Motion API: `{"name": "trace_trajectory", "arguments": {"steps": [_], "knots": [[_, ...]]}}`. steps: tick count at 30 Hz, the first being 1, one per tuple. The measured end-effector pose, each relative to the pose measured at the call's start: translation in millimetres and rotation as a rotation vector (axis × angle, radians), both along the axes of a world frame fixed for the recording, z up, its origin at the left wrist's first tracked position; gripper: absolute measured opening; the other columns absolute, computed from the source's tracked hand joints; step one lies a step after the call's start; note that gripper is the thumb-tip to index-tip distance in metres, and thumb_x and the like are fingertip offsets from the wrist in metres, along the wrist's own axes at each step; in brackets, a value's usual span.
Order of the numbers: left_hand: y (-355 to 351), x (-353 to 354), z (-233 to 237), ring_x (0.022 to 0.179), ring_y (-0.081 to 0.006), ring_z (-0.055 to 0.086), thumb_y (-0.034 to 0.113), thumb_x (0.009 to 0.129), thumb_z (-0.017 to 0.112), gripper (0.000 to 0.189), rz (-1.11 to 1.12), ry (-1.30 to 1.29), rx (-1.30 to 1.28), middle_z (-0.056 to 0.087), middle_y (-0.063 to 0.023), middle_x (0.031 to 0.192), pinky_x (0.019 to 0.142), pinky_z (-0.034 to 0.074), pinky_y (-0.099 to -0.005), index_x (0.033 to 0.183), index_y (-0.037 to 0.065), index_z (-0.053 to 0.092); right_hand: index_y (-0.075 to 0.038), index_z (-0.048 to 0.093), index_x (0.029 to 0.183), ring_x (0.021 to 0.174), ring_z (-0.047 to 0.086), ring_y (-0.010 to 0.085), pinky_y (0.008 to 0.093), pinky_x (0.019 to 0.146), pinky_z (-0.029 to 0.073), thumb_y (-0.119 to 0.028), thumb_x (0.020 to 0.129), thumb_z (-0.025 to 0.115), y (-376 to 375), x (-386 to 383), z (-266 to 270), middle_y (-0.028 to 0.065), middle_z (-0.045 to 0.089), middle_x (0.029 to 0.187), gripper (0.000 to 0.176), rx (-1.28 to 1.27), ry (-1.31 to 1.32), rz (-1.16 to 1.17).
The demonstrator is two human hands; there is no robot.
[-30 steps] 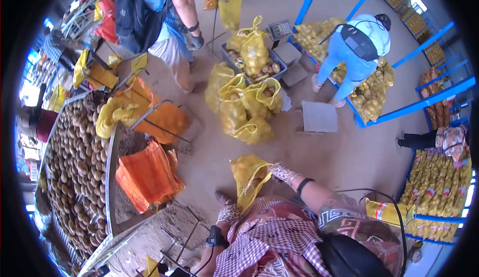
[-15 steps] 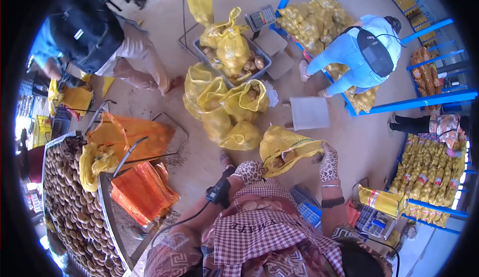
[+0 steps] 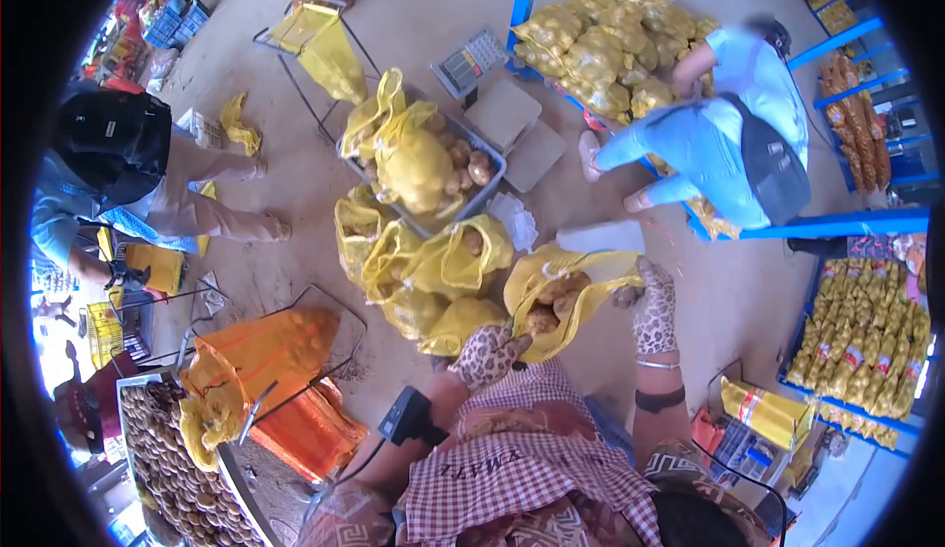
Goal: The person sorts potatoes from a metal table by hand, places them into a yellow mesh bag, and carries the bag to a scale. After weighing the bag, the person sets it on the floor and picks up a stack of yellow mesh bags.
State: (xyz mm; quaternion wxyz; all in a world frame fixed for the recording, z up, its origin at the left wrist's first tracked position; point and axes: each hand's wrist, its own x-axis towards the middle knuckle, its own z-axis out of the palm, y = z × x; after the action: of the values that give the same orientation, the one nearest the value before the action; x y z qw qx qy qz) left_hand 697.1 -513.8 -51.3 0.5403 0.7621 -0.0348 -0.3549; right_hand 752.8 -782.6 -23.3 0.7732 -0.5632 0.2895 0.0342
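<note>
Both hands are wearing leopard-print gloves. The left hand point(image 3: 489, 355) is closing its fingers point(image 3: 507, 342) tight on the lower edge of a yellow mesh bag point(image 3: 581, 276). The right hand point(image 3: 655, 309) is curling its fingers point(image 3: 647, 276) around the bag's right side, so the two hands are gripping it between them. The bag is hanging in the air in front of the person's checked apron, off the floor, with its mouth gaping open. A few potatoes point(image 3: 544, 319) are sitting low inside it, and one is bulging out right next to the right glove.

A small black device point(image 3: 409, 416) is sitting strapped on the left forearm, and a dark band point(image 3: 657, 399) is wrapping the right wrist.

Just left of the held bag, a pile of filled yellow bags point(image 3: 423, 271) is sitting on the floor. Behind that, a grey crate point(image 3: 492, 168) is holding more bags and loose potatoes, with a scale point(image 3: 471, 58) near it. A co-worker in blue point(image 3: 709, 143) is bending over a heap of bagged potatoes point(image 3: 600, 45) at a blue rack point(image 3: 837, 222). Over on the left, another person with a black backpack point(image 3: 108, 143) is crouching. Orange mesh sacks point(image 3: 266, 350) are hanging on a wire frame beside a table point(image 3: 233, 483) loaded with potatoes.
</note>
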Motion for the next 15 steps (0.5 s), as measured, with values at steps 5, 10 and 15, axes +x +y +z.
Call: {"name": "trace_trajectory", "arguments": {"steps": [5,10,15], "knots": [[-23.1,54.8,-5.8,0.065,-0.0257,0.066,0.034,0.096,0.053,0.037,0.219,0.134,0.013,0.067,-0.0149,0.071,0.065,0.052,-0.0388,0.103,0.0,0.065,-0.001,0.064,0.089,0.043,0.05,0.0122,0.0259,0.042,0.041,-0.035,0.089,0.066,-11.6,91.5,-27.8,0.0032,0.057,0.059,0.034,-0.014,0.042,0.116],[-17.3,96.9,-22.1,0.068,-0.0274,0.065,0.036,0.095,0.053,0.039,0.193,0.199,0.143,0.066,-0.0147,0.075,0.066,0.051,-0.0398,0.105,0.0,0.065,-0.003,0.063,0.085,0.044,0.051,0.0121,0.0257,0.044,0.041,-0.038,0.09,0.063,-28.3,135.7,-40.2,0.0032,0.056,0.058,0.035,0.0,0.079,0.179],[-9.2,182.6,-60.7,0.097,-0.0275,0.06,0.037,0.088,0.06,0.036,-0.245,-0.44,0.648,0.062,-0.0137,0.106,0.078,0.051,-0.0395,0.106,0.006,0.062,-0.003,0.061,0.088,0.047,0.051,0.0135,0.0274,0.048,0.042,-0.032,0.094,0.058,-41.1,201.8,-57.4,0.0031,0.053,0.057,0.03,-0.212,-0.119,0.233]]}}
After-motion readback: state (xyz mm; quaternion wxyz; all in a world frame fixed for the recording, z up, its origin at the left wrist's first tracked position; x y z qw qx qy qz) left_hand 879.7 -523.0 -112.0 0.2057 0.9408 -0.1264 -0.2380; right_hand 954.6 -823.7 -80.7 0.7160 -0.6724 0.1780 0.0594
